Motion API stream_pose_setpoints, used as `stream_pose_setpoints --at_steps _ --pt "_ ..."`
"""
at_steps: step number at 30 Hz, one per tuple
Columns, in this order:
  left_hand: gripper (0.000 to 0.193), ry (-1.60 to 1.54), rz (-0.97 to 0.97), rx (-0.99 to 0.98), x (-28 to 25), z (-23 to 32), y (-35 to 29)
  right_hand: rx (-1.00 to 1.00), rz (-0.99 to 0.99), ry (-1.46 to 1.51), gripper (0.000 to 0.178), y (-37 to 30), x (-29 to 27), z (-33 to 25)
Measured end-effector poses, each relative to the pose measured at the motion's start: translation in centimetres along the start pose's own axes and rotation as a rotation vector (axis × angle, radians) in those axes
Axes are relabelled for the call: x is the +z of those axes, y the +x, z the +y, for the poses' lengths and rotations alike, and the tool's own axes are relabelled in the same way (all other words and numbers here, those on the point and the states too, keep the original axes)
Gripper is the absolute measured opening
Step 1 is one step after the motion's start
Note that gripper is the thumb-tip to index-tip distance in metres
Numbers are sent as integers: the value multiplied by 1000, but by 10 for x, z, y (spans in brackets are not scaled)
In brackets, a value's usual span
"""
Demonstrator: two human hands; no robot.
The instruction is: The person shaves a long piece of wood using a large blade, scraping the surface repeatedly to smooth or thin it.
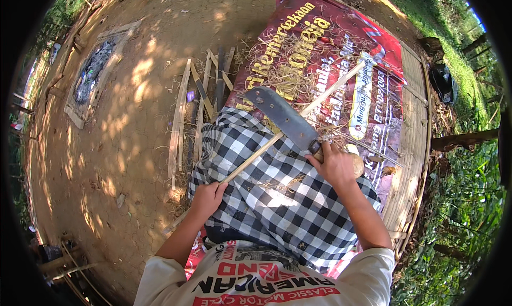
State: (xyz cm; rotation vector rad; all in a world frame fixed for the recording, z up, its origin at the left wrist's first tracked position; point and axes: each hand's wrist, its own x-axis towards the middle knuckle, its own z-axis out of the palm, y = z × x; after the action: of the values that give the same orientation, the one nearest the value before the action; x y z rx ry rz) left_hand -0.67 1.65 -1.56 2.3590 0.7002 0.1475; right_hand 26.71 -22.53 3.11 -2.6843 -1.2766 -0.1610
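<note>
A broad, dark-bladed chopping knife point(285, 119) lies across a long pale strip of split bamboo point(249, 160). My right hand point(336, 166) is closed around the knife's wooden handle, whose rounded end point(353, 165) shows beyond my fingers. My left hand point(207, 201) grips the strip near its lower end; from there it slants up to the right, passing under the blade. Black and white checked cloth point(290, 191) covers my lap beneath both hands. Thin curled shavings point(288, 74) are scattered over the red printed banner point(266, 37) in front of me.
Several bamboo slats point(181, 119) lie on the dirt ground point(133, 162) to my left. Farther left is a framed pit with ashes point(95, 71). A bamboo platform edge point(418, 141) runs along the right, with a branch point(464, 141) and green plants point(464, 215) beyond.
</note>
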Motion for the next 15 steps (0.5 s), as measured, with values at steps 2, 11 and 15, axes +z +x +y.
stream_pose_setpoints --at_steps 2,11,15 --pt "40 -15 8 11 3 -3 -1 -76 -15 63 51 0 -1 -22" --pt "37 30 4 -5 1 -6 -7 288 44 -111 48 28 -14 62" --pt "37 50 12 33 3 -5 -2 381 216 -78 45 16 -32 97"
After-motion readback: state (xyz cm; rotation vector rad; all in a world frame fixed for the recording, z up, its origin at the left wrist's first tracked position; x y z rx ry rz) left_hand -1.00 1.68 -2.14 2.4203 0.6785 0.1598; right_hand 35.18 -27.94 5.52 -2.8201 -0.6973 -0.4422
